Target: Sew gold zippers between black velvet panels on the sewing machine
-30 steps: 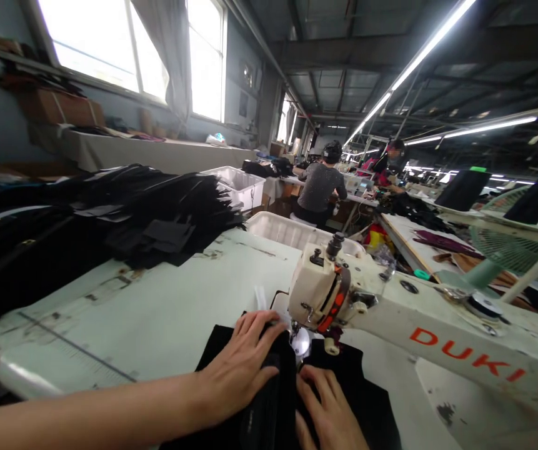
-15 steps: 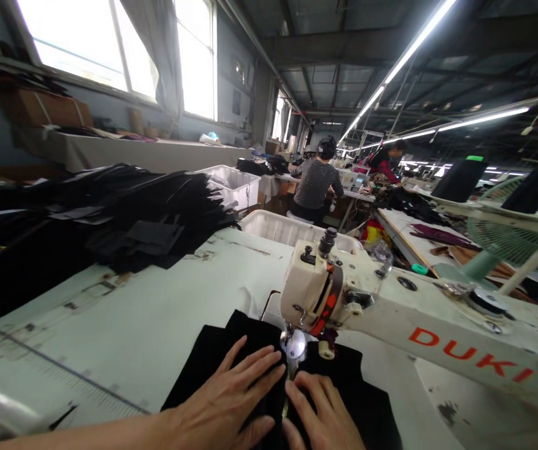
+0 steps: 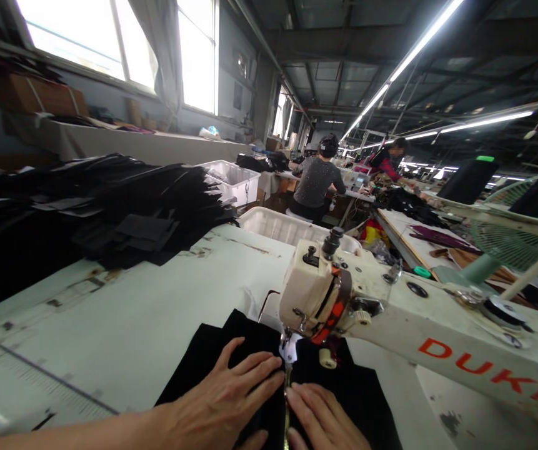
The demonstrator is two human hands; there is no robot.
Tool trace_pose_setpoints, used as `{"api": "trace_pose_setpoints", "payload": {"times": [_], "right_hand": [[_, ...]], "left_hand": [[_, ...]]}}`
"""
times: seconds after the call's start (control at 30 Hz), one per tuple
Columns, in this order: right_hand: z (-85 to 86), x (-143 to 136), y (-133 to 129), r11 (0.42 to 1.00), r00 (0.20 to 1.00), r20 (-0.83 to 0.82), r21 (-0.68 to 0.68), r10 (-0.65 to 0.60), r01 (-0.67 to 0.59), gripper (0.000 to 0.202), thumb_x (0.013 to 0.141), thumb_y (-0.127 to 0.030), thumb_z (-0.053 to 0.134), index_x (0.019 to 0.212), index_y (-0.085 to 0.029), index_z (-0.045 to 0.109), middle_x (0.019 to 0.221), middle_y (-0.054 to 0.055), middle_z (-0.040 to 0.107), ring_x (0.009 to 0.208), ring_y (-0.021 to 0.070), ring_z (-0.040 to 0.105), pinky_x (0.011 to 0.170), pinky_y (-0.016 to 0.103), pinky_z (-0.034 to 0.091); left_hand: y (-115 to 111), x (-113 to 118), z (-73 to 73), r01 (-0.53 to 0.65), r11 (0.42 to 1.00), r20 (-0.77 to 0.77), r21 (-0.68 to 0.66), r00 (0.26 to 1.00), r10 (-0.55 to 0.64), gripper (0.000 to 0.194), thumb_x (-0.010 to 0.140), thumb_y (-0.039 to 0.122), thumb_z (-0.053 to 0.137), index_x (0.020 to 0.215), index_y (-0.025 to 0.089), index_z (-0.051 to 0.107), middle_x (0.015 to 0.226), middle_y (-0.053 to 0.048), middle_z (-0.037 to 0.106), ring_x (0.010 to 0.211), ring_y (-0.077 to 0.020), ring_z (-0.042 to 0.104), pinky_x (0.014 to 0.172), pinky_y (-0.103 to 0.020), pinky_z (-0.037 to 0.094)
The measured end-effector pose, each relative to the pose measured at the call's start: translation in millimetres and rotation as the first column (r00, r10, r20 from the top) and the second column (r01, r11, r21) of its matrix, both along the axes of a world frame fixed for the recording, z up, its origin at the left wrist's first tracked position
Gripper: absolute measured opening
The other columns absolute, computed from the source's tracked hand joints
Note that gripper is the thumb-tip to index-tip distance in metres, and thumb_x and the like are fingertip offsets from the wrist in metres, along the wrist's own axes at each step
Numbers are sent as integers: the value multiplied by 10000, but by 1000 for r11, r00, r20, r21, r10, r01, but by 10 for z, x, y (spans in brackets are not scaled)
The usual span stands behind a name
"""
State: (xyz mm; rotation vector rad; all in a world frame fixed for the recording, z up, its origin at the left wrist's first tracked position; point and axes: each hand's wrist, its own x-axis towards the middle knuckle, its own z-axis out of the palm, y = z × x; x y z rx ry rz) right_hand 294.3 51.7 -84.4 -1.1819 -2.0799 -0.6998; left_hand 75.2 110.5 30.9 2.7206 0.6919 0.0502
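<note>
Black fabric (image 3: 245,331) lies flat on the sewing machine's bed and runs under the lit presser foot (image 3: 289,350). A thin gold-coloured strip (image 3: 287,406), apparently metal zipper teeth, runs down the fabric between my hands. My left hand (image 3: 226,394) rests on the cloth left of the strip, fingers spread and thumb partly tucked below. Right of the strip, my right hand (image 3: 325,419) presses on the fabric with fingers extended close together. Both hands are just in front of the needle area of the white sewing machine (image 3: 315,294). The needle tip is too small to make out.
A big pile of black fabric pieces (image 3: 147,206) covers the table's left side. White plastic bins (image 3: 273,225) stand behind the table. Black thread cones (image 3: 468,181) and a green fan (image 3: 522,231) are at right. Two people work farther back, one seated with back turned (image 3: 318,181).
My right hand has moved slightly toward me and lies flatter, so more of the gold strip shows. The left hand stays on the fabric. The view has shifted slightly.
</note>
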Motion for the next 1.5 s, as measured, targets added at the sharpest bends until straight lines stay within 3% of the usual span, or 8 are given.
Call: {"api": "trace_pose_setpoints", "payload": {"times": [0.13,0.27,0.4,0.57,0.8,1.03,1.23,1.5], "right_hand": [[-60,157,-21,996,981,188,-87,43,-27,332,976,-219,398,1143,-166,679,1081,29,736,909,143,713,811,192,574],[-62,216,1,995,957,279,-78,76,-57,324,961,-232,432,1153,-153,679,1130,30,722,926,145,713,814,192,577],[-48,215,29,996,955,286,-60,75,-61,328,973,-245,416,1131,-168,692,1109,13,730,898,137,719,782,188,581],[-12,194,46,998,958,282,-36,51,-43,343,991,-269,386,1103,-205,703,1083,-13,738,853,123,721,738,180,573],[-36,193,41,998,958,281,-42,48,-37,322,966,-262,419,1115,-213,700,1123,-8,724,867,131,709,759,198,569],[-20,197,23,998,960,278,-66,19,-1,341,969,-320,444,1193,-198,670,1124,1,724,865,135,697,753,198,568],[18,171,30,998,954,301,-56,11,6,333,980,-323,431,1174,-212,678,1123,-15,726,849,142,692,718,220,565],[107,68,43,1000,965,261,-2,-3,4,349,989,-290,388,1087,-198,710,1045,-1,750,814,138,687,697,231,554]], "left_hand": [[-6,-19,-58,2,1000,42,27,999,-3,571,836,157,587,1397,161,478,1433,-131,507,1323,-312,472,1086,-630,298],[20,-40,-180,11,999,97,44,995,-15,620,819,127,592,1416,211,448,1448,-118,492,1327,-309,467,1088,-630,294],[46,-31,-212,35,999,80,38,996,-38,639,816,144,638,1422,211,446,1450,-124,488,1330,-326,460,1086,-637,295],[47,-21,-113,40,999,-22,31,999,-40,640,844,159,651,1441,199,423,1463,-136,463,1348,-318,438,1075,-648,301],[61,-37,-68,39,999,53,-12,998,-39,587,869,180,626,1427,203,444,1455,-123,480,1343,-302,448,1107,-596,297],[40,-69,-149,25,1000,119,-10,993,-24,579,884,208,617,1433,210,434,1456,-128,471,1353,-307,431,1125,-594,255],[47,-115,-168,37,999,130,17,991,-39,553,912,325,623,1419,193,446,1454,-122,471,1356,-307,423,1132,-563,268],[52,-148,-302,70,988,110,141,990,-86,662,899,253,631,1487,168,338,1488,-131,414,1378,-302,385,1151,-516,236]]}}
